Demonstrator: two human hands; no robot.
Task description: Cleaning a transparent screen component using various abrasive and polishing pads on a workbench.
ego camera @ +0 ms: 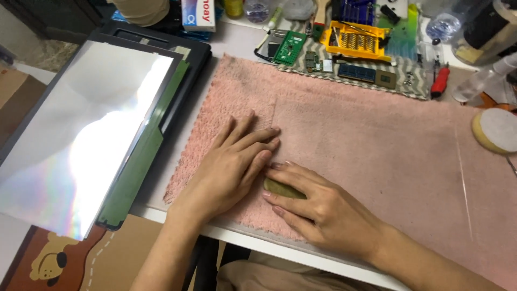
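My left hand [229, 164] lies flat, fingers spread, on a pink towel [366, 140] that covers the white table. My right hand [318, 205] rests beside it, fingertips touching the left hand's fingers. Under the right hand's fingers sits a small olive-green flat object [283, 188], mostly hidden, pressed against the towel. Neither hand wraps around anything.
A disassembled screen with a shiny reflective sheet [81, 140] and a green strip [134, 167] lies at the left. At the back stand a yellow screwdriver-bit tray [358, 40], circuit boards [291, 47], a red-handled tool [440, 82] and bottles. A round sponge pad [495, 131] sits far right.
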